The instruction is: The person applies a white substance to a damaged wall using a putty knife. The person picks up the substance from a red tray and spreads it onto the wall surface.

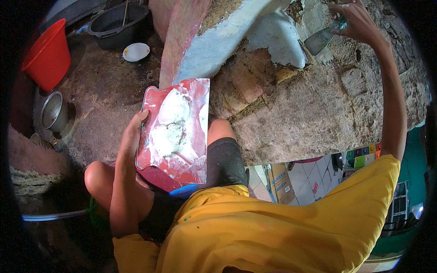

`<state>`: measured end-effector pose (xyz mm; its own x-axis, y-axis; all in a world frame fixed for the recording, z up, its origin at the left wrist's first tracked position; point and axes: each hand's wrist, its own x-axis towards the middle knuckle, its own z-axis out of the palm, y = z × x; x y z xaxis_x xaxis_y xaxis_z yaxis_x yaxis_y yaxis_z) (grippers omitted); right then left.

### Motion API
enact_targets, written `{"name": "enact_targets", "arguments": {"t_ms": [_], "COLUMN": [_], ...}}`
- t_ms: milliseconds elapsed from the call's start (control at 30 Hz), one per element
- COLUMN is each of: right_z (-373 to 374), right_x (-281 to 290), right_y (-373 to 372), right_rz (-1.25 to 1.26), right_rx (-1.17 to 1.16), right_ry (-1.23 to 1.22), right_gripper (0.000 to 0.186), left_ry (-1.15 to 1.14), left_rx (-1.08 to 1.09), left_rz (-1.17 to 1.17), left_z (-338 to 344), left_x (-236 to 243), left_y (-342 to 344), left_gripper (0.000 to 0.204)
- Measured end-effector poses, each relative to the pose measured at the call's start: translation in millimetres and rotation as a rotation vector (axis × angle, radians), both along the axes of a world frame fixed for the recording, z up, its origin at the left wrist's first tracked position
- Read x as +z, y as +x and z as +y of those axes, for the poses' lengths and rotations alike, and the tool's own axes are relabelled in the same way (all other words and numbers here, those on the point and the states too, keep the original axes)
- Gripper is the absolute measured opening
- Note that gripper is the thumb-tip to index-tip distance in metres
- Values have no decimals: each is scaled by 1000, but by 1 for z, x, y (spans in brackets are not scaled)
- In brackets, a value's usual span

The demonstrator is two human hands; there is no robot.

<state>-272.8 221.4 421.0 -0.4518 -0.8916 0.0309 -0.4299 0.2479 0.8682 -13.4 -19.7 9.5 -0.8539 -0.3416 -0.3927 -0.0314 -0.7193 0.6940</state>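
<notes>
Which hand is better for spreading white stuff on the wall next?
Probably the right hand: it holds the scraper at the rough wall. The left hand is busy gripping the red board that carries the white paste.

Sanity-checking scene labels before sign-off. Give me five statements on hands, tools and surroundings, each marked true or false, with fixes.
1. The left hand holds a red board. True.
2. The right hand is empty. False: the right hand holds a flat-bladed scraper at the rough surface.
3. White paste is spread on the board. True.
4. The bucket at the upper left is blue. False: the bucket is red.
5. The white plate lies inside the black pot. False: it lies on the ground near the black pot.
</notes>
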Motion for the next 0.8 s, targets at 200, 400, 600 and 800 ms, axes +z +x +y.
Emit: {"name": "enact_targets", "arguments": {"t_ms": [200, 400, 600, 800], "right_z": [17, 4, -15, -8], "right_x": [27, 62, 28, 11], "right_y": [-13, 22, 14, -25], "right_rz": [-1, 39, 16, 24], "right_rx": [16, -95, -176, -150], "right_ry": [-80, -102, -50, -29], "right_gripper": [45, 53, 55, 56], "left_ry": [-12, 30, 69, 32], "left_rx": [-4, -8, -39, -41], "left_rz": [30, -9, 43, 26], "left_z": [0, 3, 0, -1], "left_x": [-3, 4, -1, -3], "left_y": [-3, -3, -1, -4], "left_gripper": [42, 40, 37, 37]}}
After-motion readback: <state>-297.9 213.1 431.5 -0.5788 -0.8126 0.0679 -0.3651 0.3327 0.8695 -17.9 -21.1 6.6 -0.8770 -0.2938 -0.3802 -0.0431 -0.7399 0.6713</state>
